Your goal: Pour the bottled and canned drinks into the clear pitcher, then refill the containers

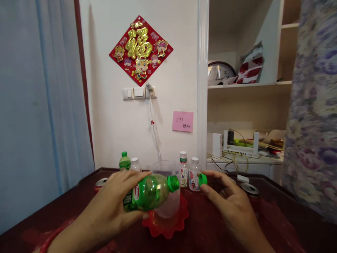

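Note:
My left hand (118,200) is wrapped round a green plastic drink bottle (151,191), tilted almost flat with its uncapped mouth pointing right. Between the thumb and fingers of my right hand (229,200) is a green bottle cap (202,179), held apart from the bottle. Behind the bottle stands a clear plastic container (171,205), partly hidden by it. The container rests on a red scalloped plate (168,230). I cannot make out any liquid leaving the bottle.
A second green bottle (124,161) and a white-capped bottle (134,164) stand behind my left hand. Two more white-capped bottles, one slim (183,170) and one wider (194,175), are right of the container. Cans stand at left (101,182) and right (250,189) on the dark red table (210,232).

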Motion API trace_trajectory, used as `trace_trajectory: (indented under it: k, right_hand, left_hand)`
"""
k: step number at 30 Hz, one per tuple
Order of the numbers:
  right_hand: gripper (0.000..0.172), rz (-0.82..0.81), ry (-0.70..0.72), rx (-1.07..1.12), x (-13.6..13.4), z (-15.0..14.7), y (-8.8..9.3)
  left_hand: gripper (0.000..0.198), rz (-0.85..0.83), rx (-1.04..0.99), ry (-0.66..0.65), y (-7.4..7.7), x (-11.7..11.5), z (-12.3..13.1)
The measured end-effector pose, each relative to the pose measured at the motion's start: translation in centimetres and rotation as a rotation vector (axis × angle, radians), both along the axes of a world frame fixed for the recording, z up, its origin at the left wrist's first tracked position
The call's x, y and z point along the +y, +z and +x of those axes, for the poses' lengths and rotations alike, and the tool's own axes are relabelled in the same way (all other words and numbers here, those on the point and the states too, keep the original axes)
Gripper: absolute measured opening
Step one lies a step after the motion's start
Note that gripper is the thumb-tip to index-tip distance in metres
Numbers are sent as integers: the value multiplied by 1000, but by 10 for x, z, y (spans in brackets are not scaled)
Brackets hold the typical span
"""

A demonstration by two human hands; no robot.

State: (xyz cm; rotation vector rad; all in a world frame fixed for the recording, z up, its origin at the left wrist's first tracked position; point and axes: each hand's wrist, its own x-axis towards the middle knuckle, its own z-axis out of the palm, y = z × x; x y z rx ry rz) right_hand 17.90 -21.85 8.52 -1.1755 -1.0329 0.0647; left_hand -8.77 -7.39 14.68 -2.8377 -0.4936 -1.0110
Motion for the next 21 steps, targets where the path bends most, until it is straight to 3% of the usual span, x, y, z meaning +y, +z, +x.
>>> trace_trajectory:
  k: [3,5,8,15,21]
  right_hand:
    - [26,36,150,-160,-14,-19,15]
    - [20,65,235,-313,-17,-28,20]
    - [27,93,315,-467,-16,-34,19]
    - [47,146,396,-580,-10,-35,12]
    - [40,124,446,-650,-5,-34,5]
  left_hand:
    - [78,-82,50,-9,-15,-5,-6]
    - [76,-160,106,-26,-19,-7,-8]
    - [74,-253,165,-53,-22,-10,-11]
    - [77,-502,172,-110,-28,-17,-16]
    - [72,-631,147,-157,-30,-24,-16]
